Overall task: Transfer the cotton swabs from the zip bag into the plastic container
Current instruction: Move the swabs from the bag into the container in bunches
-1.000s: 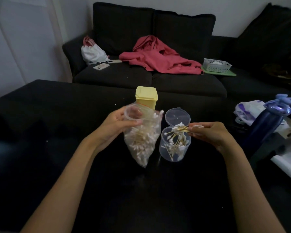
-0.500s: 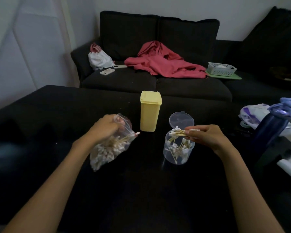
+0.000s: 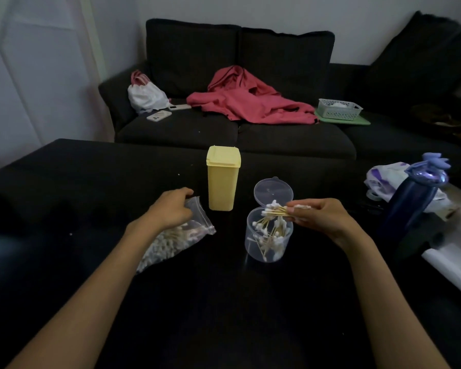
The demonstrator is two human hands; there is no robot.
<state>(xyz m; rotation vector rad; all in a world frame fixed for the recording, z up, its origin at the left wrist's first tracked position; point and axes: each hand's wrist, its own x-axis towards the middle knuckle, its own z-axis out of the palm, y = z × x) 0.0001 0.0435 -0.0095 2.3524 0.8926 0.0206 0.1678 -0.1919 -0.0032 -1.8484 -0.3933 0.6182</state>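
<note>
Head view: left hand [image 3: 171, 210] rests on the zip bag [image 3: 176, 237], fingers curled over its upper end and gripping the plastic. The bag lies flat on the black table [image 3: 224, 315], its mouth end past the fingertips toward the yellow box [image 3: 223, 181] and its full end running back under the wrist toward the person. Bag is full of cotton swabs.

Right hand [image 3: 321, 217] pinches a bundle of swabs [image 3: 276, 209] between thumb and fingertips. Bundle is roughly horizontal; cotton tips stick out left of the fingers, directly over the open mouth of the plastic container [image 3: 268, 235]. A few white tips also poke out on the other side of the pinch, above the knuckles.

Container is clear and round, standing upright just below and left of the right fingertips, with a loose tangle of swabs inside. Its hinged lid [image 3: 273, 193] stands open behind the bundle, on the far side of the fingers.

Yellow box, lid closed, stands upright between the two hands and a bit beyond them, just beside the left fingertips.

Right of the right hand, well apart: dark blue bottle [image 3: 410, 206], white bag with purple print behind it. Beyond the table: dark sofa [image 3: 237, 134] with a red garment [image 3: 250, 102] on it.
</note>
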